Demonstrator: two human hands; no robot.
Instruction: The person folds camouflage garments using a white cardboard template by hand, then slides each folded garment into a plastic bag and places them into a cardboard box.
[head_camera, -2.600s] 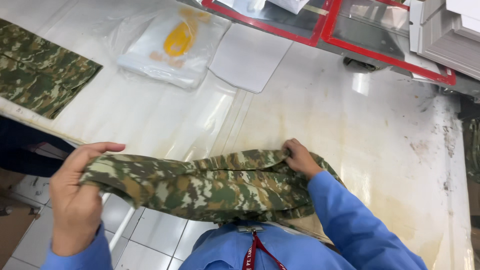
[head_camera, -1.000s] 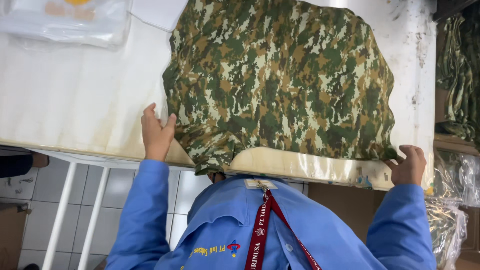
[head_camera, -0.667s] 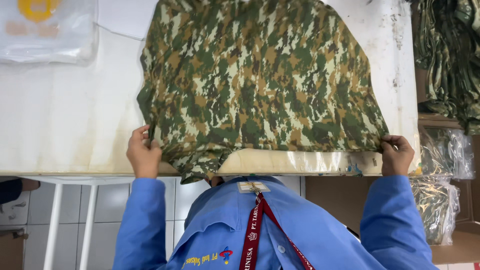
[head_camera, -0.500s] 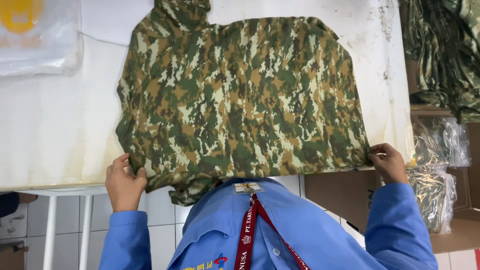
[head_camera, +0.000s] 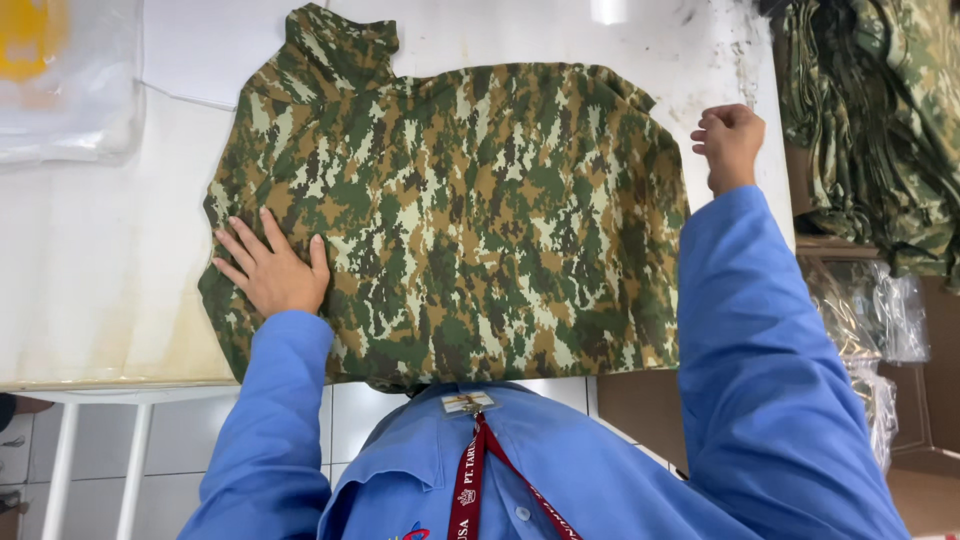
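The camouflage garment (head_camera: 450, 220) lies spread flat on the white table (head_camera: 90, 300), its near edge hanging just over the table's front rim and a narrow part (a collar or sleeve end, hard to say which) pointing away at the far left. The spreading looks largely done — the cloth is opened out and mostly smooth, with only slight ripples near the right edge.

The left hand (head_camera: 272, 268) rests palm down on the cloth's near left part, fingers splayed and flat, pressing rather than gripping. The right hand (head_camera: 730, 145) is off the cloth, just beside its far right corner, loosely curled into a fist over the bare table — it seems to hold nothing, though the palm side is hidden.

What looks left, judging from how it lies: no fold has been made yet, so any folding or bagging is still ahead. A clear plastic bag (head_camera: 60, 85) with a yellow print sits at the far left, and a pile of the same camouflage cloth (head_camera: 880, 120) lies off to the right
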